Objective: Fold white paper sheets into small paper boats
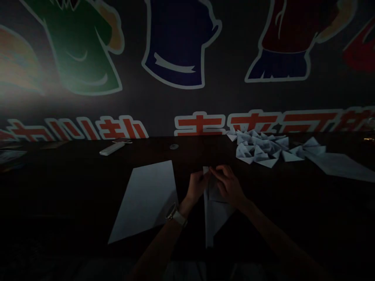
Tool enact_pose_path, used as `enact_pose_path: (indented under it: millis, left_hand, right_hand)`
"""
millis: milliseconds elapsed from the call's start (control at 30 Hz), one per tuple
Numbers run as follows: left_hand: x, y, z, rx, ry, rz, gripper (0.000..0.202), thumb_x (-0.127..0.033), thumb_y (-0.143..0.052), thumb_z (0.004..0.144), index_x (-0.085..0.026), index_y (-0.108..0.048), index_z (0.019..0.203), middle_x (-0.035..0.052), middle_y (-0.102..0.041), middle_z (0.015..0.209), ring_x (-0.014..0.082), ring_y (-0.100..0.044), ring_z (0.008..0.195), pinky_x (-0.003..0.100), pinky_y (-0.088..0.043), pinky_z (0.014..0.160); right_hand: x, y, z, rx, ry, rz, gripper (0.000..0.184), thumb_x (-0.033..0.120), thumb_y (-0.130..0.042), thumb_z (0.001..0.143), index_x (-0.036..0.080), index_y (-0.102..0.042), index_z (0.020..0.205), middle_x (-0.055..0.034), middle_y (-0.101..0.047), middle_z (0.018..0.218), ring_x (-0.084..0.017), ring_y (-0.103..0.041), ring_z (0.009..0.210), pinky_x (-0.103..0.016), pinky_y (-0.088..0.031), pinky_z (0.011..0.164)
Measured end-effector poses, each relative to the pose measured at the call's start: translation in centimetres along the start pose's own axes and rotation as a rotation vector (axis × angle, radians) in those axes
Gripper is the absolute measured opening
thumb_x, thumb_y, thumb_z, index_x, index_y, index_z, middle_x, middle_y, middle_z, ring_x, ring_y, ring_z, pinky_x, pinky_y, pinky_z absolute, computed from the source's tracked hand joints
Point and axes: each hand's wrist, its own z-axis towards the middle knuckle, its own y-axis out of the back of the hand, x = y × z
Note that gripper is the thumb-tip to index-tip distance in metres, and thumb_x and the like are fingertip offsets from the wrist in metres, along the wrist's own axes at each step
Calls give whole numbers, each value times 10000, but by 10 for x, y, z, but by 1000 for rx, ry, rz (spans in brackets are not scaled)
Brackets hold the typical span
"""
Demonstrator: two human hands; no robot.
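A partly folded sheet of paper [220, 216] lies on the dark table, one narrow folded strip running along its left side. My left hand [197, 187], with a watch [172, 212] on its wrist, is closed on the sheet's far left edge, thumb and fingers pinched together. Across from it, my right hand [230, 185] presses bent fingers onto the paper's top part, its fingertips close to the left hand's. Parts of the sheet are hidden beneath the right hand. Left of my hands lies a stack of flat white paper [146, 195].
Several folded paper pieces [260, 148] are heaped at the back right, beside a flat white sheet [342, 166]. A white bar-shaped object [112, 148] and a small round disc [174, 146] lie near the wall [131, 101]. The room is dim.
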Motion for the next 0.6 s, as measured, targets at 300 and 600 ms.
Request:
enact_pose_path:
  millis: [300, 600]
  left_hand:
    - [1, 3, -1, 104, 42, 13, 478, -545, -558, 707, -125, -511, 482, -37, -345, 515, 71, -295, 515, 196, -231, 474]
    - [-8, 6, -6, 117, 58, 239, 347, -397, -542, 736, -121, -589, 531, -39, -395, 482, 92, -387, 509, 207, -253, 481]
  right_hand:
    - [-13, 0, 9, 33, -524, 598, 227, 397, -599, 733, 199, -705, 770, -28, -685, 764, -203, -622, 787, -313, -464, 729]
    - [-14, 3, 8, 102, -592, 608, 207, 389, -625, 675, 196, -690, 711, -7, -677, 698, -177, -616, 706, -283, -454, 661]
